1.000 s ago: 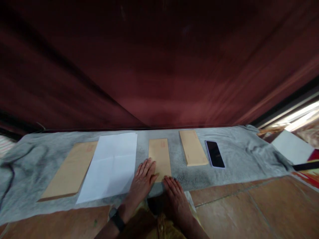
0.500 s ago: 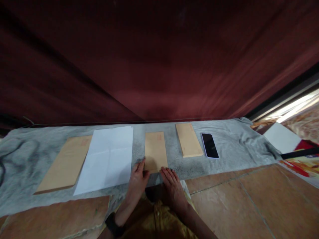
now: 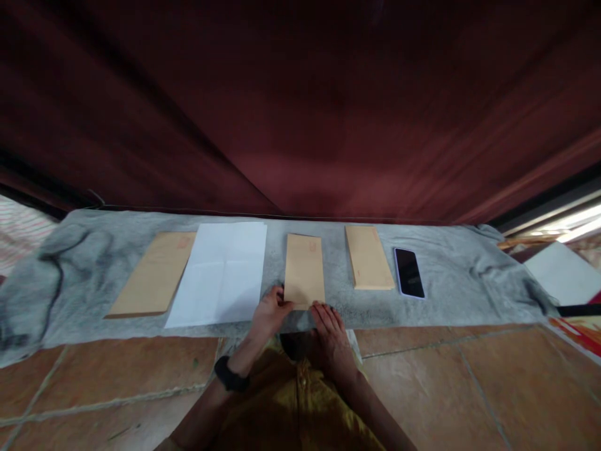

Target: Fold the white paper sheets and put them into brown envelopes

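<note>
A small brown envelope (image 3: pixel 304 269) lies upright on the grey cloth (image 3: pixel 441 300) in front of me. My left hand (image 3: pixel 270 311) has its fingers curled on the envelope's near left corner, pinching its edge. My right hand (image 3: pixel 330 329) lies flat with fingers stretched out, its tips touching the envelope's near right corner. A white sheet of paper (image 3: pixel 223 271) with fold lines lies just left of my left hand. I wear a dark band on the left wrist.
A large brown envelope (image 3: pixel 153 274) lies partly under the white sheet at left. A stack of small brown envelopes (image 3: pixel 369 265) and a dark phone (image 3: pixel 409 272) lie to the right. A dark red curtain (image 3: pixel 300 106) hangs behind. Orange floor tiles (image 3: pixel 469 382) surround me.
My left hand has slid off the envelope's face to its near left corner and curled its fingers there. My right hand has stayed at the near right corner. The view shifted.
</note>
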The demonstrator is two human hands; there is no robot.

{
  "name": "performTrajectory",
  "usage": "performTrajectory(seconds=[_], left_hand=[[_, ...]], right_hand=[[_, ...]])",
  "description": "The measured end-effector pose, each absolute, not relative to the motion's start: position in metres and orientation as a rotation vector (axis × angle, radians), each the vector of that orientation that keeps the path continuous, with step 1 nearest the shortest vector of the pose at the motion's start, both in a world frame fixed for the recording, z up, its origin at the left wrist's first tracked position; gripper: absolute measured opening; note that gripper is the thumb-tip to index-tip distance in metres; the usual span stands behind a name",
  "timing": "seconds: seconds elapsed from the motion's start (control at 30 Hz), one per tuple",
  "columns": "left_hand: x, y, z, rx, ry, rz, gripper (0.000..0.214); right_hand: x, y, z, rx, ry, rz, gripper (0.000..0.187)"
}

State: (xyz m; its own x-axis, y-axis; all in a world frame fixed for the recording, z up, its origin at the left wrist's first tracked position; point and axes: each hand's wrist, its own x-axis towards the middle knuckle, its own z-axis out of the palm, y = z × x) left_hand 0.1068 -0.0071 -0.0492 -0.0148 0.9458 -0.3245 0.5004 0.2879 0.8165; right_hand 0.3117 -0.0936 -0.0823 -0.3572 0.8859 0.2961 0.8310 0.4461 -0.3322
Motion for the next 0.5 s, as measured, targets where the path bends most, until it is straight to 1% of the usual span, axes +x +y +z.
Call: performTrajectory(seconds=[0.07, 0.1, 0.33, 0.5], left_hand=[[0.106, -0.004, -0.048, 1.275, 1.549, 0.656, 0.017], [0.107, -0.003, -0.047, 1.24, 1.506, 0.668, 0.016], [0.116, -0.01, -0.024, 1.038, 1.33, 0.716, 0.028], [0.129, -0.018, -0.007, 0.906, 1.274, 0.748, 0.027]], right_hand=[[0.311, -0.093, -0.081, -1.447, -2.271, 0.173, 0.066], [0.311, -0.093, -0.08, -1.454, -2.261, 0.176, 0.064], [0.298, -0.088, -0.054, -1.523, -2.161, 0.178, 0.058], [0.286, -0.084, -0.036, -1.476, -2.312, 0.221, 0.053]])
